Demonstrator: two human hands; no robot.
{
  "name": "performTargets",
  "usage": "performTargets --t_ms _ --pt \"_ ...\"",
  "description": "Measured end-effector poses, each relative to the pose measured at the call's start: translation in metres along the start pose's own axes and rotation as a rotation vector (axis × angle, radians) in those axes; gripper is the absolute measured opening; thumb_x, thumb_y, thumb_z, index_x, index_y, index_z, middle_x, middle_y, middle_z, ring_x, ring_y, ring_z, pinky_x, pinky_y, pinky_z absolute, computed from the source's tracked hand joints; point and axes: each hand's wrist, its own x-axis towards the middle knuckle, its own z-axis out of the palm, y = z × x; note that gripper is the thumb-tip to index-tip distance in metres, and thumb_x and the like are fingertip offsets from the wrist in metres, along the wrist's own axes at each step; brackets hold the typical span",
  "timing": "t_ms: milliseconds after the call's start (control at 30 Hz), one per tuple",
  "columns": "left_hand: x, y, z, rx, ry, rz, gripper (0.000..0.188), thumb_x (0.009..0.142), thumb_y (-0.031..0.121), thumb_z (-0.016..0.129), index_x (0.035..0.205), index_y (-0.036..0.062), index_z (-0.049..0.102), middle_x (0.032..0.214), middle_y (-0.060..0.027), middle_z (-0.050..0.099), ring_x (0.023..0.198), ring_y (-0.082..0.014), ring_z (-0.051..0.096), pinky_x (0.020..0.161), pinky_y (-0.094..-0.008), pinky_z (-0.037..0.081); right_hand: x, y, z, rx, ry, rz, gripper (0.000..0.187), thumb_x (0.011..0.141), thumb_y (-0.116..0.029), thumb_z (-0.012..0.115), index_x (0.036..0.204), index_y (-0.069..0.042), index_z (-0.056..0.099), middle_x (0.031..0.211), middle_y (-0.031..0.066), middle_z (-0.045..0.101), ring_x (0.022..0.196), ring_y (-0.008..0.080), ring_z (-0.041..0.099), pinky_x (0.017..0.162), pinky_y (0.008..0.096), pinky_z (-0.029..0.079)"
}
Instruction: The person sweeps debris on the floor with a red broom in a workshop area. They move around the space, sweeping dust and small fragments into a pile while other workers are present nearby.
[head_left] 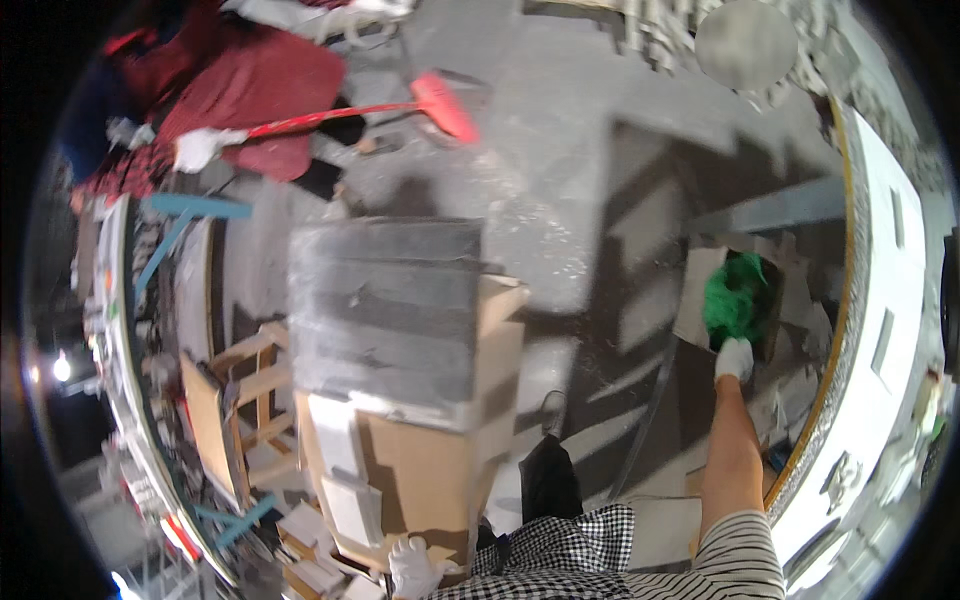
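Observation:
My right arm reaches out to the right, and its white-gloved hand is closed on a tangled green bundle, perhaps netting or loose fibre. The bundle is over an open cardboard box on the floor, and its lower part blends into the box's shadow. My left hand, also gloved in white, is at the near edge of a tall cardboard box, its fingers bent over that edge. A worn grey board covers the box's far part. White flat pieces lie against the box near that hand.
At the far left, a person in dark red clothes holds a red broom. A long white-topped table borders the right side, with a blue leg beneath it. A wooden stool or frame stands left of the tall box. Shadows cross the grey floor.

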Motion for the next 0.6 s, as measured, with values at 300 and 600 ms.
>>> performTargets --t_ms 300,600 --pt "-0.001 -0.004 -0.021 -0.191 0.051 0.0 0.063 0.061 0.051 0.08 0.098 0.0038 0.061 0.1 -0.0172 0.062 0.096 -0.034 0.062 0.082 -0.0446 0.05 -0.063 0.062 0.063 0.813 -0.231 0.025 0.039 0.099 -0.031 0.051 0.126 -0.003 0.051 0.086 0.0099 0.061 0.067 0.0213 0.058 0.058 0.036 0.047" --pt "-0.042 -0.046 -0.01 -0.359 0.22 0.11 0.046 0.068 0.033 0.078 0.1 0.0051 0.061 0.097 -0.015 0.063 0.093 -0.0322 0.062 0.08 -0.0426 0.051 -0.299 0.072 0.082 0.694 -0.886 -0.02 0.02 0.099 -0.029 0.049 0.082 -0.018 0.05 0.061 -0.0021 0.048 0.044 0.0101 0.043 0.038 0.024 0.032"
